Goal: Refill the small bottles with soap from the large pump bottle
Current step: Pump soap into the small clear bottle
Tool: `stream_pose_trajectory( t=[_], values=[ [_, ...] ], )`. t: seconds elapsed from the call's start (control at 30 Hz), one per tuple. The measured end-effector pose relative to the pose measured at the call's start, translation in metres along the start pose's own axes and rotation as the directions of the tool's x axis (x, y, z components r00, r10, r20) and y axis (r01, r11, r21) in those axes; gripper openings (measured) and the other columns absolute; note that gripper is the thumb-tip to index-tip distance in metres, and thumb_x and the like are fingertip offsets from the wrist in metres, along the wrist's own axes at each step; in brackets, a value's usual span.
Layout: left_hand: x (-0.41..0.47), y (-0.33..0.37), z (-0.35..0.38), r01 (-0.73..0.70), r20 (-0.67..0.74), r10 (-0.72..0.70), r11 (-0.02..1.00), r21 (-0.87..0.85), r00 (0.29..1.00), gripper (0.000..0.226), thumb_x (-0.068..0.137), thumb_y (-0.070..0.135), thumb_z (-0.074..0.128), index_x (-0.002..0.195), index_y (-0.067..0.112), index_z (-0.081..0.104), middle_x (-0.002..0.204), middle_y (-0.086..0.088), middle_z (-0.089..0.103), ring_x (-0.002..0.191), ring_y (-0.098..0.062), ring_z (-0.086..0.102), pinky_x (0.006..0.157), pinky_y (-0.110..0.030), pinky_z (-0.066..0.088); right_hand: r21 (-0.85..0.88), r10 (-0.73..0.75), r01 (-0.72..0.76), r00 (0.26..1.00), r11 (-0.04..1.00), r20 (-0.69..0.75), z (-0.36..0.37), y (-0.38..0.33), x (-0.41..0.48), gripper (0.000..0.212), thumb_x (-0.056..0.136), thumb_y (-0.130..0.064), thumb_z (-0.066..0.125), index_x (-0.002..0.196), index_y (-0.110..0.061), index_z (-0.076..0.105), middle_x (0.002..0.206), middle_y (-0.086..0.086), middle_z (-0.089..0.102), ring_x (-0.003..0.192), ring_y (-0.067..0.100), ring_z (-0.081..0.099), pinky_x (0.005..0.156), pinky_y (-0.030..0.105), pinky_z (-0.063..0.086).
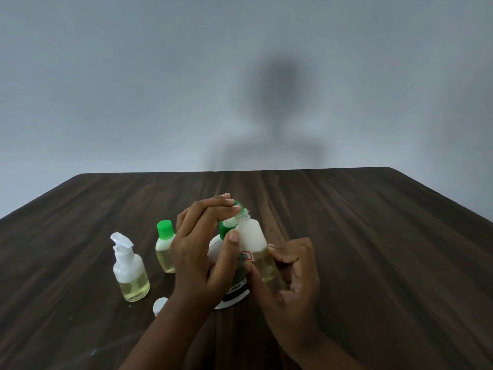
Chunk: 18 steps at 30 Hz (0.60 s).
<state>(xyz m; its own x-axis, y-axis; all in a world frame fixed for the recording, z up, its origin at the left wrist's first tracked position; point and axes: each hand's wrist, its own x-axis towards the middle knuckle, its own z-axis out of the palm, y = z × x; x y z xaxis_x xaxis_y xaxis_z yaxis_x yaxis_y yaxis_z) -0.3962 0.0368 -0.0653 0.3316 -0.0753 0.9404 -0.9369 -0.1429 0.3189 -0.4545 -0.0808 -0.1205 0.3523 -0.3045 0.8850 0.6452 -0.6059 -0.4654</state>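
Note:
The large white pump bottle [236, 293] with a green pump head [223, 228] stands at the middle of the table, mostly hidden by my hands. My left hand [197, 252] lies over the pump head with straight fingers pressing on its top, the thumb pointing up beside the bottle. My right hand [293, 279] grips a small clear uncapped bottle [253, 239], tilted a little, with its open neck right at the pump's nozzle. Yellowish soap fills its lower part.
Left of the pump bottle stand a small bottle with a green cap [164, 247] and a small bottle with a white spray top [130, 273], both holding yellowish soap. A loose white cap [160, 303] lies by my left wrist. All of it is on the dark wooden table [373, 236].

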Motion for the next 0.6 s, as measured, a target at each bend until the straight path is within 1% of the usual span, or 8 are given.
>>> stream_pose_trajectory(
  t=[0.07,0.1,0.2,0.3,0.4,0.47,0.6],
  values=[
    [0.002,0.000,-0.001,0.013,0.008,-0.013,1.000,-0.006,1.000,0.025,0.085,0.022,0.046,0.094,0.008,0.065,0.106,0.005,0.062,0.106,-0.023,0.063,0.076,-0.055,0.048,-0.010,-0.004,0.004,1.000,1.000,0.000,0.001,0.000,0.001,0.025,0.088,-0.039,0.068,0.096,-0.023,0.051,0.097,-0.017,0.047,0.083,0.006,0.056,0.066,0.019,0.049],
    [0.001,-0.001,-0.001,0.016,0.007,-0.016,1.000,-0.005,1.000,0.026,0.085,0.021,0.046,0.094,0.007,0.065,0.106,0.005,0.062,0.106,-0.022,0.062,0.076,-0.055,0.048,-0.010,0.000,0.000,1.000,1.000,0.006,0.001,0.000,0.001,0.024,0.087,-0.038,0.068,0.096,-0.024,0.051,0.098,-0.018,0.047,0.083,0.008,0.057,0.065,0.021,0.050],
    [-0.003,-0.002,-0.001,0.004,-0.009,-0.004,1.000,-0.014,1.000,0.025,0.086,0.020,0.045,0.094,0.006,0.065,0.105,0.004,0.062,0.106,-0.021,0.063,0.077,-0.054,0.049,0.004,0.015,-0.015,0.999,1.000,0.031,0.000,0.001,-0.001,0.024,0.087,-0.038,0.069,0.098,-0.028,0.050,0.100,-0.017,0.048,0.081,0.014,0.057,0.061,0.033,0.053],
    [-0.006,-0.004,0.001,-0.005,-0.002,0.005,1.000,-0.017,1.000,0.024,0.085,0.019,0.046,0.092,0.006,0.065,0.103,0.005,0.061,0.103,-0.020,0.063,0.075,-0.053,0.049,0.039,0.027,-0.028,0.999,0.999,0.041,-0.002,0.001,-0.004,0.024,0.086,-0.035,0.070,0.098,-0.030,0.049,0.099,-0.014,0.049,0.079,0.018,0.057,0.058,0.038,0.052],
    [-0.009,-0.005,0.002,-0.011,0.000,0.011,1.000,-0.012,1.000,0.023,0.085,0.019,0.046,0.093,0.009,0.064,0.104,0.006,0.060,0.104,-0.019,0.062,0.076,-0.053,0.049,0.038,0.026,-0.027,0.999,0.999,0.037,-0.003,0.003,-0.005,0.024,0.085,-0.030,0.071,0.097,-0.025,0.050,0.097,-0.010,0.049,0.079,0.018,0.058,0.059,0.036,0.052],
    [-0.009,-0.005,0.001,-0.012,0.000,0.012,1.000,-0.020,1.000,0.025,0.085,0.020,0.046,0.096,0.007,0.064,0.108,0.003,0.061,0.107,-0.021,0.062,0.078,-0.053,0.049,0.033,0.024,-0.025,0.999,0.999,0.033,-0.002,0.004,-0.005,0.025,0.085,-0.030,0.071,0.098,-0.023,0.051,0.098,-0.008,0.050,0.080,0.018,0.058,0.059,0.037,0.052],
    [-0.006,-0.003,0.002,-0.029,-0.018,0.029,1.000,0.002,0.999,0.028,0.085,0.021,0.045,0.099,0.005,0.064,0.109,-0.005,0.064,0.108,-0.024,0.062,0.079,-0.054,0.050,0.016,-0.009,0.008,1.000,1.000,0.017,-0.001,0.001,-0.001,0.025,0.088,-0.036,0.068,0.098,-0.022,0.051,0.098,-0.011,0.050,0.081,0.015,0.058,0.060,0.032,0.053]
  ],
)
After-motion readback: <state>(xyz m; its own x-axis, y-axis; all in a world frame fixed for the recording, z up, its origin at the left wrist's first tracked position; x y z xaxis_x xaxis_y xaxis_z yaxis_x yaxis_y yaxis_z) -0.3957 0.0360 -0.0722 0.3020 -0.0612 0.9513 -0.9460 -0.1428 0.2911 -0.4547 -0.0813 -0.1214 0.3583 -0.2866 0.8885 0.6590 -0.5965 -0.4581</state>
